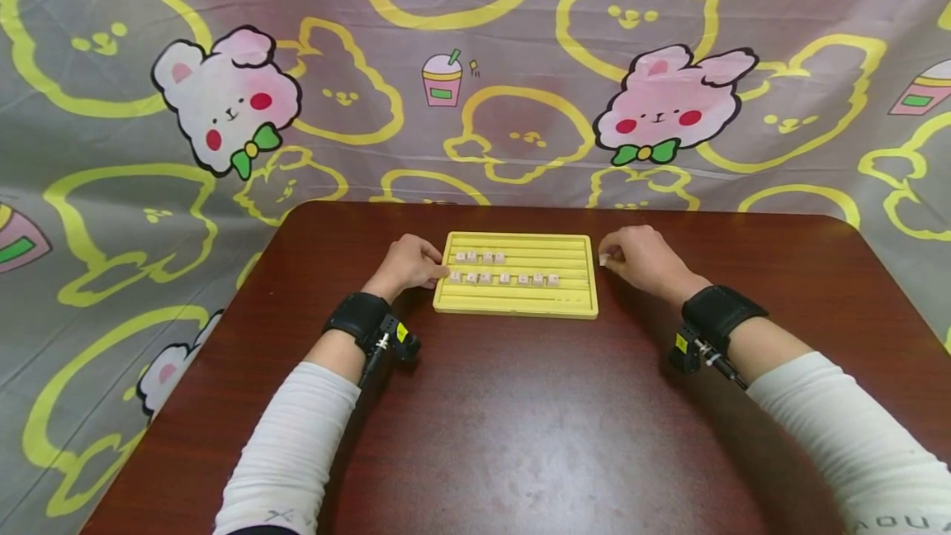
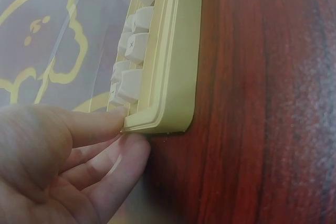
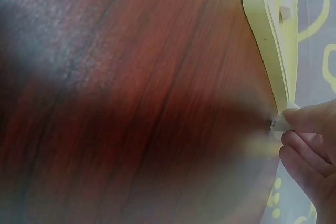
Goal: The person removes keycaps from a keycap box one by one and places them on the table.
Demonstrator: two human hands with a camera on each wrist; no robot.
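Note:
A yellow ridged tray [image 1: 516, 311] lies on the table with two rows of white keycaps [image 1: 505, 279] standing in its grooves. At the tray's left end my left hand [image 1: 410, 263] pinches the edge, thumb [image 2: 100, 126] on the rim and fingers against the end wall. Dark letters mark some caps in the left wrist view. My right hand [image 1: 645, 257] is just beyond the tray's right end, pinching a single white keycap [image 3: 281, 124] between thumb and fingertips. That keycap is close beside the tray's corner in the right wrist view.
The dark red-brown wooden table [image 1: 520, 428] extends around the tray. Behind and to the left hangs a grey cloth [image 1: 513, 48] with cartoon bears and rabbits. Black wrist straps [image 1: 359, 319] with small cameras sit on both arms, above white sleeves [image 1: 293, 444].

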